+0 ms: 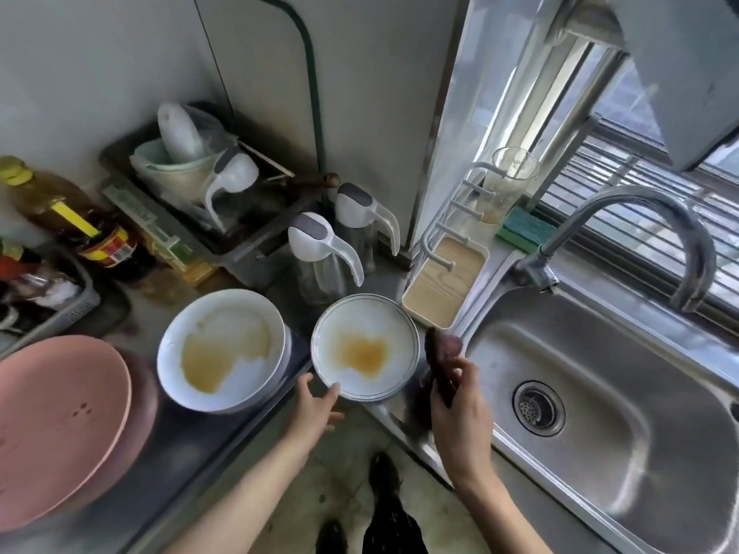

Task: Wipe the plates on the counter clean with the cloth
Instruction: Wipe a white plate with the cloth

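Steel counter [224,465]: round glazed plates [366,349] (stained), crumpled cloth [440,353].

We reach both bare forearms forward, our left hand [316,409] spread with straight fingers, palm turned right, our right hand [460,409] raised at the right, fingers and thumb curled, knuckles facing us.

Daylight from the window [660,201] at my right glares on the steel sink [600,413]; the left counter [168,465] is dim, edges curved and blurry.
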`<control>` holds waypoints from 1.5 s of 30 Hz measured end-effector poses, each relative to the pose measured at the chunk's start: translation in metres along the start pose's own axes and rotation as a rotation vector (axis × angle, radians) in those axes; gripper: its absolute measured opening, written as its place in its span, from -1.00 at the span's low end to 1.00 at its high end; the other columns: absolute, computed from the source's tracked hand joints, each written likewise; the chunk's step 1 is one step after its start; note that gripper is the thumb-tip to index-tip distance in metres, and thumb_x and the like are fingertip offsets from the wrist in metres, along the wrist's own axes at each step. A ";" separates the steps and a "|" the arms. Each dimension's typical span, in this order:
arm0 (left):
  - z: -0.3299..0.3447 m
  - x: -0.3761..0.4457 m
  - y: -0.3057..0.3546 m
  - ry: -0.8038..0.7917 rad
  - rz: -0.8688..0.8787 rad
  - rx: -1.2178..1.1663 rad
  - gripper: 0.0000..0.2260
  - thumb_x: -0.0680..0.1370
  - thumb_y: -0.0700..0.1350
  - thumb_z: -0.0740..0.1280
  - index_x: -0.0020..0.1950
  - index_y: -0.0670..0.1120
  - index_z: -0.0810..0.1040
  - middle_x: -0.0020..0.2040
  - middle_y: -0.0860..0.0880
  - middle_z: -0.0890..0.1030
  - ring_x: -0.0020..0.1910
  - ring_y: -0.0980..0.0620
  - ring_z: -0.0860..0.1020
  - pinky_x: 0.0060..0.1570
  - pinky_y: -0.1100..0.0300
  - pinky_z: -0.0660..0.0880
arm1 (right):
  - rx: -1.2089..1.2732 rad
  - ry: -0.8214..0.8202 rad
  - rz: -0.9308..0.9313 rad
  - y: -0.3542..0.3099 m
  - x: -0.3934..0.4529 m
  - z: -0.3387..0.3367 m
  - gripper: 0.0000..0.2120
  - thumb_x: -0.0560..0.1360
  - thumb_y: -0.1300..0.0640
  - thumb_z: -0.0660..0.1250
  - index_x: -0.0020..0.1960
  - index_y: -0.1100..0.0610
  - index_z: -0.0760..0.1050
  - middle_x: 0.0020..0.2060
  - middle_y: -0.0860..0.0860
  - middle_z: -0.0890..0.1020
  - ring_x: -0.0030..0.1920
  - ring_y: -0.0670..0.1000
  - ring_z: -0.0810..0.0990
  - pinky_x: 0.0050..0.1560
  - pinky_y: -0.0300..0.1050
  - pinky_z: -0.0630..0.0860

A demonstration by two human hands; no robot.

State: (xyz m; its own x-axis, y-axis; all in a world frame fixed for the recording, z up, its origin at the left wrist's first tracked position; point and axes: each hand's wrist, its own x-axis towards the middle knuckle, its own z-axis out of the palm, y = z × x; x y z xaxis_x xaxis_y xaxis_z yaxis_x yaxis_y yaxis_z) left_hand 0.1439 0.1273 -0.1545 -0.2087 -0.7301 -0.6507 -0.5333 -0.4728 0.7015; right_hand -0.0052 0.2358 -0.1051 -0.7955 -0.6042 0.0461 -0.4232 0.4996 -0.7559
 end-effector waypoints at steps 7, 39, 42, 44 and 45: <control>0.024 0.013 -0.001 -0.005 -0.073 -0.258 -0.32 0.48 -0.15 0.36 0.48 -0.02 0.05 0.43 -0.12 0.32 0.33 -0.17 0.39 0.20 0.11 0.39 | -0.458 -0.434 -0.457 0.022 -0.011 0.086 -0.47 0.37 0.00 0.36 0.33 0.04 0.44 0.32 0.12 0.48 0.30 0.24 0.45 0.26 0.24 0.39; -0.037 -0.004 0.046 0.059 0.202 -0.061 -0.65 0.57 -0.29 0.18 0.35 -0.11 0.41 0.24 0.00 0.53 0.25 0.03 0.46 0.26 0.18 0.36 | -0.462 -0.424 -1.153 0.064 0.013 0.033 -0.53 0.50 0.18 0.11 0.41 0.03 0.34 0.38 0.05 0.40 0.36 0.16 0.40 0.32 0.12 0.24; -0.049 -0.016 0.067 0.025 0.244 -0.086 -0.68 0.57 -0.32 0.17 0.24 -0.02 0.46 0.10 0.12 0.55 0.16 0.08 0.49 0.18 0.25 0.36 | -0.505 -0.452 -1.178 0.048 0.027 0.017 -0.41 0.38 0.16 0.21 0.41 0.06 0.29 0.37 0.08 0.41 0.34 0.19 0.40 0.38 0.10 0.14; -0.046 -0.024 0.076 0.078 0.257 -0.132 -0.67 0.57 -0.32 0.16 0.30 -0.08 0.43 0.13 0.11 0.49 0.15 0.12 0.43 0.17 0.27 0.32 | -0.497 -0.386 -1.120 0.025 0.017 0.020 -0.41 0.37 0.18 0.26 0.40 0.09 0.29 0.33 0.10 0.47 0.32 0.21 0.44 0.41 0.08 0.12; -0.043 -0.028 0.078 0.100 0.255 -0.143 -0.65 0.57 -0.33 0.16 0.34 -0.13 0.41 0.16 0.09 0.46 0.17 0.13 0.41 0.16 0.28 0.30 | -0.468 -0.353 -1.080 0.013 0.007 0.025 -0.46 0.41 0.18 0.23 0.39 0.10 0.30 0.31 0.09 0.50 0.29 0.20 0.47 0.40 0.07 0.16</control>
State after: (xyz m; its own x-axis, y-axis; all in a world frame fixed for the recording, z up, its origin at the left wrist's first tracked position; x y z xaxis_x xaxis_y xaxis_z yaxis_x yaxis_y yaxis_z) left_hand 0.1436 0.0890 -0.0690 -0.2352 -0.8759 -0.4213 -0.3515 -0.3275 0.8771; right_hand -0.0055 0.2221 -0.1308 0.1897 -0.9444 0.2686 -0.9645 -0.2305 -0.1292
